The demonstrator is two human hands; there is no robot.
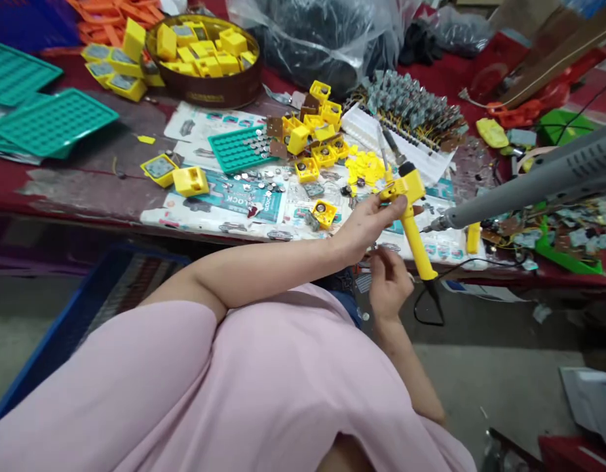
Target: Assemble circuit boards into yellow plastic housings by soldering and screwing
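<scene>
My left hand (pixel 364 226) reaches across my body over the table's front edge. Its thumb and fingers are closed on the upper part of a yellow soldering iron (pixel 416 239), whose metal tip points away from me and whose black cord hangs from the handle. Below and beside it, my right hand (pixel 390 285) is just off the table edge, fingers curled together; whatever they pinch, if anything, is too small or hidden to make out. Nearby on the table lie an open yellow casing (pixel 324 214) with a round part inside and a pile of small yellow pieces (pixel 364 167).
A grey electric screwdriver (pixel 529 180) juts in from the right. Behind are yellow casings in a round tin (pixel 209 88), a teal tray (pixel 238 149) with metal discs, and wired circuit boards (pixel 411 98). Green trays (pixel 54 124) lie left; a blue crate (pixel 52 347) stands below.
</scene>
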